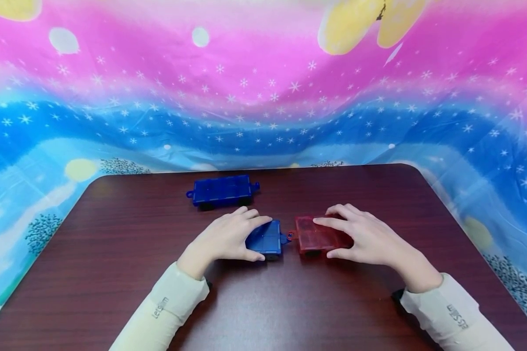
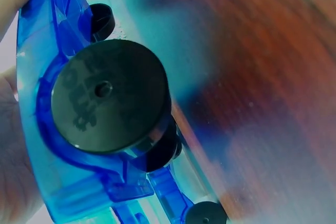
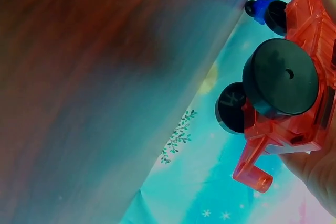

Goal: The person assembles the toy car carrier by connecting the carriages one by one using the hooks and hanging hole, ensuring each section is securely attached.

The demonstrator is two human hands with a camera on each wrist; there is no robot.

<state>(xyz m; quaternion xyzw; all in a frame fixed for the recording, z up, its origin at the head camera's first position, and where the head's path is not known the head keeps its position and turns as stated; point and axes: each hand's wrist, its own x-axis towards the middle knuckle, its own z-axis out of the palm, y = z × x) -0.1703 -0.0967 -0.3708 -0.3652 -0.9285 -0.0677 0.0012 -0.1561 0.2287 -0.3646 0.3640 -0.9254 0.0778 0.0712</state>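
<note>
My left hand [image 1: 228, 236] grips a translucent blue toy wagon [image 1: 265, 241], thumb on the near side and fingers along the far side. Opposite it, my right hand [image 1: 369, 239] holds a translucent red toy wagon [image 1: 307, 239] the same way. Between them, the blue wagon's end hitch meets the red wagon's ring hitch [image 1: 291, 236], overlapping in the head view. A large black wheel [image 2: 110, 98] fills much of the left wrist view. In the right wrist view, black wheels and a downturned red peg [image 3: 253, 176] show on the red wagon's rear end.
A second, darker blue wagon [image 1: 221, 190] stands behind my left hand, a hitch at each end. All sit on a dark brown wooden table [image 1: 254, 307] with rounded far corners. A pink and blue patterned cloth [image 1: 263, 97] hangs behind it.
</note>
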